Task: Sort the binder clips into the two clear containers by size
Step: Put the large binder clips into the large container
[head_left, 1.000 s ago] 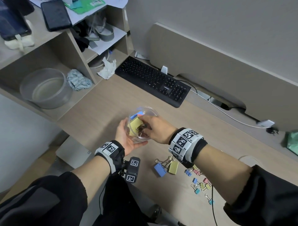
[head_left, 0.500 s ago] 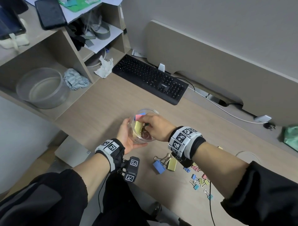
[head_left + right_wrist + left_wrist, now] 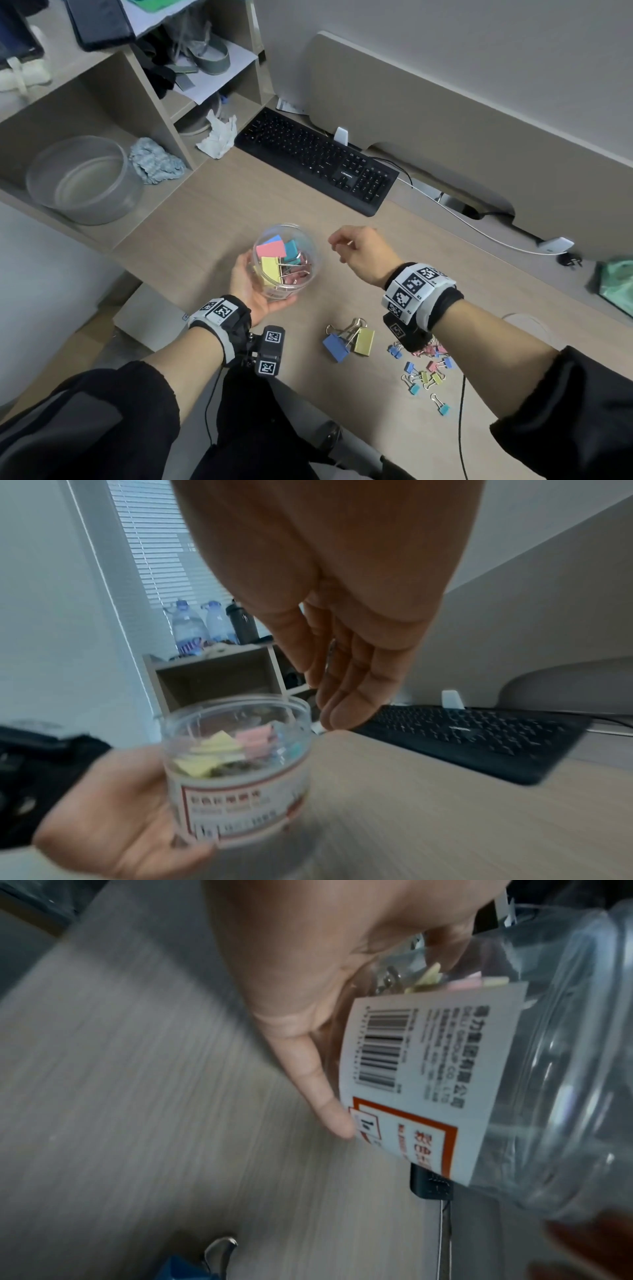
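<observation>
My left hand [image 3: 251, 289] grips a small clear jar [image 3: 286, 240] with a label, held just above the desk. Inside it lie several large binder clips, among them pink [image 3: 270, 249], yellow and teal ones. My right hand [image 3: 346, 245] hovers to the right of the jar, fingers relaxed and holding nothing. In the right wrist view the jar [image 3: 236, 764] sits below my right hand's loose fingers [image 3: 346, 696]. On the desk near me lie a large blue clip [image 3: 335, 346] and a large olive clip [image 3: 363, 342], with several small clips [image 3: 426, 371] scattered to their right.
A black keyboard [image 3: 315, 161] lies at the back of the desk with a white cable [image 3: 479, 233] trailing right. A translucent round tub [image 3: 82, 178] and a crumpled cloth [image 3: 156, 166] sit on the shelf unit at the left. The desk's near edge runs just below the clips.
My right hand has come out of the jar and moved right, empty. The jar stays in my left hand, with a yellow clip now lying inside it.
</observation>
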Demonstrator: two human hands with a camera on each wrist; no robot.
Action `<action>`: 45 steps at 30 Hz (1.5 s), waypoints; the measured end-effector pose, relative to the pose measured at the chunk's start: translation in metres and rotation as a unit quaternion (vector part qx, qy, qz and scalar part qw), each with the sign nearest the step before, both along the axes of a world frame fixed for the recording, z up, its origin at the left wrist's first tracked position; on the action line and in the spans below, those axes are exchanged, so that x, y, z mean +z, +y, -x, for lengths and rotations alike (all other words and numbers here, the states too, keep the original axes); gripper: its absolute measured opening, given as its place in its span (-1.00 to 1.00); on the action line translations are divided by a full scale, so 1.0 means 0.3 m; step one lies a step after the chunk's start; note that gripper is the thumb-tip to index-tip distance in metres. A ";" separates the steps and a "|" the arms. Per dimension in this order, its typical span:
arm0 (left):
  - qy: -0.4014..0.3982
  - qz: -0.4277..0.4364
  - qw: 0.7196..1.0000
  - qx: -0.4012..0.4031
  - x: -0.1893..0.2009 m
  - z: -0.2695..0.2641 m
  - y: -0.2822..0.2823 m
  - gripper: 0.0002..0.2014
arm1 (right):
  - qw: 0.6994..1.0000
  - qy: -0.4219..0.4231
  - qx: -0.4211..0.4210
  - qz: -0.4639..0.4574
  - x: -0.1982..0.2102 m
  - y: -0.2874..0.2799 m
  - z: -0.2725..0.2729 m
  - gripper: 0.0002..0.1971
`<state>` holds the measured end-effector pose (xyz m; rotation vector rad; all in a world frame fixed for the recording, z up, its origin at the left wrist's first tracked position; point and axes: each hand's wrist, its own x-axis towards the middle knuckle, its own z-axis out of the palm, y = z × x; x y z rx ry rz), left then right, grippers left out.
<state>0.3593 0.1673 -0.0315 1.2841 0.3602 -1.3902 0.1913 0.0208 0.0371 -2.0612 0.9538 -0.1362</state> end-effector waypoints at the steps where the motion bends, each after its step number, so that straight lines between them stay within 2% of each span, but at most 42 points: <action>1: -0.001 -0.003 1.000 0.005 -0.005 -0.006 0.008 -0.40 | 0.999 0.046 0.012 0.013 -0.025 -0.001 0.021 -0.81; 3: -0.002 -0.009 1.000 0.006 -0.017 -0.010 0.024 -0.40 | 0.984 0.170 0.052 0.030 -0.079 0.013 0.065 -0.75; 5: -0.003 -0.017 1.000 0.003 -0.028 -0.004 0.037 -0.40 | 0.957 0.277 0.083 0.006 -0.130 0.040 0.105 -0.59; 7: -0.002 -0.024 1.000 0.000 -0.044 0.008 0.053 -0.40 | 0.930 0.346 0.120 -0.017 -0.178 0.085 0.142 -0.39; 10: 0.006 -0.024 1.000 -0.008 -0.065 0.033 0.074 -0.39 | 0.904 0.395 0.162 0.003 -0.248 0.173 0.192 -0.16; 12: 0.010 -0.028 0.999 -0.014 -0.079 0.050 0.084 -0.39 | 0.897 0.400 0.187 0.035 -0.297 0.227 0.219 -0.09; 14: 0.015 -0.030 0.999 -0.015 -0.088 0.063 0.093 -0.39 | 0.887 0.401 0.217 0.076 -0.335 0.262 0.231 -0.11; 16: 0.020 -0.029 0.999 -0.016 -0.093 0.072 0.103 -0.38 | 0.881 0.399 0.227 0.113 -0.359 0.283 0.235 -0.23; 18: 0.020 -0.027 0.999 -0.021 -0.096 0.078 0.114 -0.39 | 0.889 0.383 0.213 0.133 -0.366 0.291 0.236 -0.41; 20: 0.019 -0.026 0.999 -0.023 -0.097 0.083 0.121 -0.40 | 0.904 0.365 0.192 0.118 -0.373 0.288 0.240 -0.48; 24: 0.019 -0.029 0.999 -0.023 -0.097 0.085 0.131 -0.41 | 0.925 0.343 0.138 0.082 -0.381 0.269 0.241 -0.49; 30: 0.018 -0.032 0.999 -0.025 -0.094 0.092 0.129 -0.43 | 0.932 0.342 0.091 0.084 -0.379 0.243 0.234 -0.46; 32: 0.019 -0.032 0.999 -0.027 -0.096 0.093 0.128 -0.44 | 0.929 0.344 0.095 0.100 -0.380 0.243 0.238 -0.45; 36: 0.021 -0.036 0.999 -0.024 -0.104 0.090 0.130 -0.42 | 0.913 0.350 0.165 0.133 -0.381 0.250 0.249 -0.38; 41: 0.020 -0.037 0.999 -0.022 -0.106 0.091 0.137 -0.40 | 0.900 0.357 0.193 0.161 -0.382 0.263 0.227 -0.54; 43: 0.019 -0.036 0.999 -0.024 -0.102 0.090 0.138 -0.40 | 0.904 0.345 0.188 0.166 -0.381 0.265 0.218 -0.56; 45: 0.017 -0.039 0.999 -0.021 -0.097 0.087 0.138 -0.40 | 0.922 0.318 0.171 0.141 -0.368 0.257 0.211 -0.58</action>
